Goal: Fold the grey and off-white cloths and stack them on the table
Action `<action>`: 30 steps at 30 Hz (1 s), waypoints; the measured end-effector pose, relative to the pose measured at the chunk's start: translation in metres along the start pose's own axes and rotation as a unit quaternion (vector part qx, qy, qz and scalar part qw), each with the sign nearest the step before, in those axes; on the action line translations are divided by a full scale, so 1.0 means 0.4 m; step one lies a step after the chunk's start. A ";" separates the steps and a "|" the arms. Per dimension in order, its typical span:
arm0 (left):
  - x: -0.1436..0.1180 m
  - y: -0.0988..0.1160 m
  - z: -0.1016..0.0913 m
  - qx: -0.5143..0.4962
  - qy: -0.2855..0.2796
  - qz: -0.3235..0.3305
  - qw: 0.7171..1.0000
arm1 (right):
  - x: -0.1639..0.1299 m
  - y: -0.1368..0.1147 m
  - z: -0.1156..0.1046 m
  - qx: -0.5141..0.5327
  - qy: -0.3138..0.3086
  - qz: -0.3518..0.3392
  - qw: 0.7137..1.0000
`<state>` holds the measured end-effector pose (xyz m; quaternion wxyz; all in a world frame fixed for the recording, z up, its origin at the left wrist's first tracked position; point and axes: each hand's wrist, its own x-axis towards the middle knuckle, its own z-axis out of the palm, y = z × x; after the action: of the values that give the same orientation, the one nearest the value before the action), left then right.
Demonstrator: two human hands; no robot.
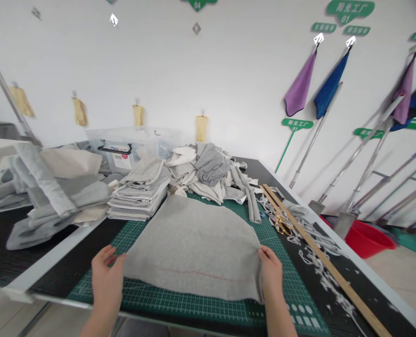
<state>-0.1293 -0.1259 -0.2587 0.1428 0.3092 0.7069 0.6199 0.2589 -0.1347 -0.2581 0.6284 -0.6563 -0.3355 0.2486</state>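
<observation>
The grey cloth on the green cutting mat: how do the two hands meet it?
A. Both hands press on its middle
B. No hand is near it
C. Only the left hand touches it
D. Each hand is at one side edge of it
D: the left hand is at the left edge of the grey cloth and the right hand at its right edge, on the green cutting mat.
</observation>
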 end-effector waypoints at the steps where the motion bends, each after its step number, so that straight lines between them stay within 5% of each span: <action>1: -0.004 0.008 -0.006 0.064 0.010 0.074 0.995 | -0.006 -0.008 -0.013 0.001 -0.003 -0.001 1.000; 4: -0.023 0.053 0.003 0.170 -0.018 0.269 0.948 | -0.034 -0.044 -0.039 0.012 -0.053 -0.015 0.998; 6: -0.044 0.089 0.036 0.160 -0.110 0.353 0.915 | -0.060 -0.077 -0.042 0.028 -0.125 -0.035 0.991; 9: -0.094 0.150 0.103 0.132 -0.291 0.405 0.857 | -0.108 -0.134 -0.026 0.066 -0.260 -0.085 0.960; 12: -0.154 0.236 0.151 0.098 -0.414 0.441 0.790 | -0.160 -0.187 0.000 0.052 -0.408 -0.149 0.899; 17: -0.198 0.364 0.178 0.139 -0.562 0.557 0.596 | -0.236 -0.221 0.026 -0.070 -0.538 -0.201 0.816; 22: -0.168 0.315 0.216 0.251 -0.657 0.559 0.440 | -0.264 -0.155 0.007 -0.094 -0.582 -0.211 0.780; 25: -0.153 0.249 0.213 0.271 -0.673 0.544 0.421 | -0.250 -0.111 -0.023 -0.126 -0.560 -0.180 0.799; 30: -0.161 0.200 0.170 0.254 -0.619 0.542 0.509 | -0.232 -0.117 -0.055 -0.166 -0.489 -0.089 0.852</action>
<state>-0.0194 -0.1086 -0.2061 0.0959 0.9602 0.2613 0.0221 0.2088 -0.2196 -0.2187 0.2849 -0.5120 -0.6925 0.4208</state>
